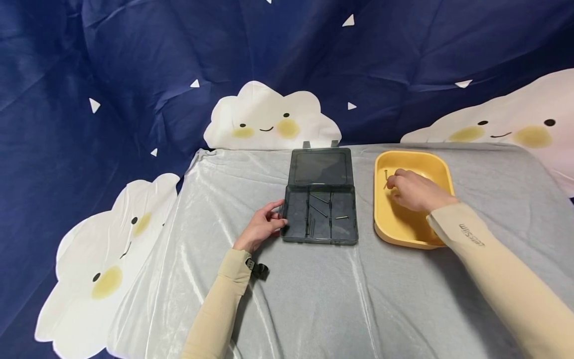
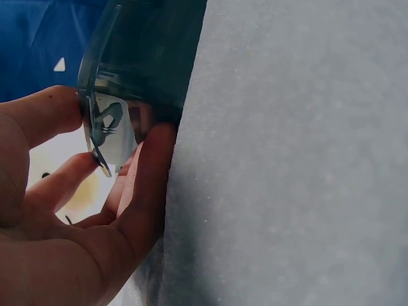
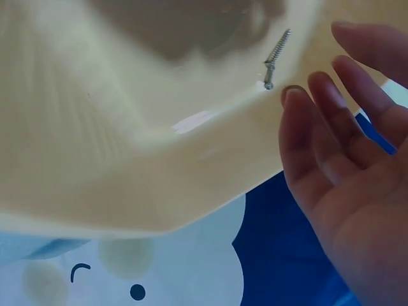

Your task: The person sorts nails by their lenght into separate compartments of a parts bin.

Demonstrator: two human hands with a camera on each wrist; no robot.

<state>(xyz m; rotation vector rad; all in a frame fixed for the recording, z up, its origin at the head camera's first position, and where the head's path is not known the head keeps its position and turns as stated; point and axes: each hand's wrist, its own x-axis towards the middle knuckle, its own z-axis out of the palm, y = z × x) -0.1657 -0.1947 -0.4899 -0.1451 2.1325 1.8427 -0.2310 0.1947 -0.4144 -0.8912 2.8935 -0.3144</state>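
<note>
A dark translucent compartment box [image 1: 296, 207] lies on the grey cloth with its lid [image 1: 320, 167] folded back. My left hand [image 1: 263, 227] grips the box's left side, and in the left wrist view thumb and fingers are about its corner [image 2: 105, 127]. Several long screws [image 1: 319, 211] lie in the middle compartment, and a shorter screw [image 1: 342, 217] is in the right one. My right hand [image 1: 414, 191] reaches into the yellow bin [image 1: 380, 219], fingers loosely bent. In the right wrist view its fingertips are just beside small silver screws [image 3: 274, 60], with nothing held.
Grey cloth [image 1: 314, 299] covers the table. Behind it hangs a dark blue backdrop [image 1: 269, 45] with white clouds [image 1: 269, 134]. A small black device [image 1: 257, 269] is strapped at the left wrist. The bin's raised wall surrounds the right hand.
</note>
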